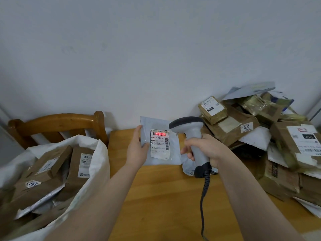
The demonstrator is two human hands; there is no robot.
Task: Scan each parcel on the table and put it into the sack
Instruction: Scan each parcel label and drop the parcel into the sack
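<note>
My left hand (137, 148) holds a flat pale-grey mailer parcel (156, 125) upright over the wooden table (161, 197), thumb on its front. A white label faces me, and a red scan line glows across its top barcode. My right hand (206, 148) grips the handle of a grey barcode scanner (188, 126), whose dark head points at that label from the right. Its coiled black cable hangs down toward me. At the left stands the open white sack (97, 164), holding several brown boxes and grey mailers.
A heap of brown taped parcels (260, 129) and white mailers covers the table's right side up to the wall. Another grey mailer (187, 164) lies under my right hand. A wooden chair back (57, 122) rises behind the sack, against the pale wall.
</note>
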